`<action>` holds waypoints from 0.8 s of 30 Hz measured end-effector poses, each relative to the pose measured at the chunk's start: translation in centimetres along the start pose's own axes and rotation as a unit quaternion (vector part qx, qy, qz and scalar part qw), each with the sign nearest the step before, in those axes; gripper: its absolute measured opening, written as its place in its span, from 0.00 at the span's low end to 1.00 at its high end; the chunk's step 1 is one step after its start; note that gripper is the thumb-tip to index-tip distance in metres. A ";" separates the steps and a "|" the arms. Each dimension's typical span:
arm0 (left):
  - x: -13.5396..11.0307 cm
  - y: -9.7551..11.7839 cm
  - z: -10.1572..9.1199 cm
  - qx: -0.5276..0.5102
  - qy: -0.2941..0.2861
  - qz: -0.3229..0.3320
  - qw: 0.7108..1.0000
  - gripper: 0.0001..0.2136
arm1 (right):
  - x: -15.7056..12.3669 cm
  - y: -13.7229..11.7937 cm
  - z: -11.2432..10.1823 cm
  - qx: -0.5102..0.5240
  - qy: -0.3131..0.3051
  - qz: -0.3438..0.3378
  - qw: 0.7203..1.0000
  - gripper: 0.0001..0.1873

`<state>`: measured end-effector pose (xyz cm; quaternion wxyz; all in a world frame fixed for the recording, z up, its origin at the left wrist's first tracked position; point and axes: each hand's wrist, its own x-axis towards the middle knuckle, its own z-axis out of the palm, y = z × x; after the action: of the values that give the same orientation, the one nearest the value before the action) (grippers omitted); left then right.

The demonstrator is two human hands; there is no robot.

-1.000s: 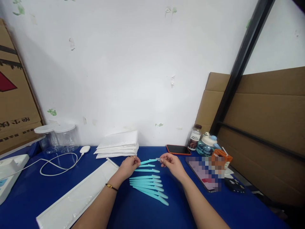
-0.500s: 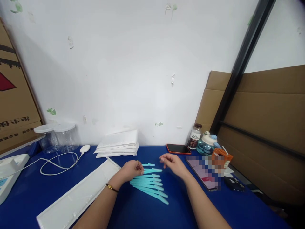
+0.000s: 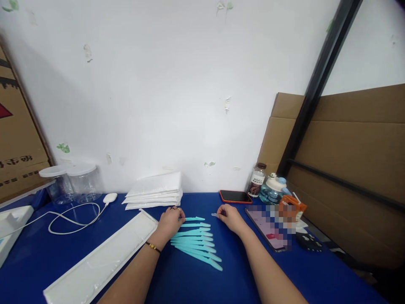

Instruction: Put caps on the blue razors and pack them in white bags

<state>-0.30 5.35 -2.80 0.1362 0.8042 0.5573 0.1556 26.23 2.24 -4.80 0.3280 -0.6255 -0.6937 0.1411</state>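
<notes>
Several light-blue plastic razors [image 3: 196, 242] lie side by side in a fanned row on the blue table [image 3: 190, 283]. My left hand [image 3: 171, 221] rests at the left ends of the top ones, its fingers pinched on the topmost razor [image 3: 193, 218]. To the right of the row, my right hand [image 3: 229, 216] has its fingers pinched on a small clear cap [image 3: 215, 215] just above the table.
A long white tray [image 3: 101, 259] lies at the left, a stack of white pouches [image 3: 155, 191] by the wall. Two clear jars [image 3: 74, 182], a white cable [image 3: 69, 215], a phone [image 3: 236, 196], bottles [image 3: 267, 183], a tablet [image 3: 268, 230] and cardboard [image 3: 348, 160] surround the area.
The razor held in the air between both hands a second ago now lies in the row. My left hand dropped to the razors' left ends; my right hand came down holding a small cap.
</notes>
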 end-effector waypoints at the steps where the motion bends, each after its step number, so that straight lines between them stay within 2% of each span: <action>1: 0.0 -0.1 0.0 -0.014 0.000 0.000 1.000 0.04 | -0.1 -0.3 0.0 0.035 -0.002 -0.001 0.999 0.03; 5: 0.4 -0.7 0.2 -0.125 -0.016 0.007 0.992 0.05 | -0.4 -1.7 0.0 0.222 -0.006 0.007 0.975 0.04; 9: 0.8 -1.3 0.6 -0.209 -0.030 0.021 0.977 0.07 | -0.5 -2.8 0.1 0.348 0.017 0.038 0.937 0.13; 12: 0.8 -1.4 0.7 -0.232 -0.036 0.030 0.972 0.09 | -0.6 -3.2 0.2 0.370 0.028 0.058 0.927 0.15; 19: 0.4 -0.6 0.2 -0.259 -0.065 0.052 0.962 0.10 | -0.8 -3.8 0.7 0.349 -0.001 0.046 0.936 0.14; 24: -0.2 0.6 -0.4 -0.211 -0.079 0.071 0.972 0.11 | -1.0 -4.0 0.6 0.344 -0.036 0.034 0.938 0.12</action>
<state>-0.01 4.98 -2.20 0.3349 0.8048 0.4407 0.2143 22.72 0.71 -3.07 0.4929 -0.4918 -0.5928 0.4047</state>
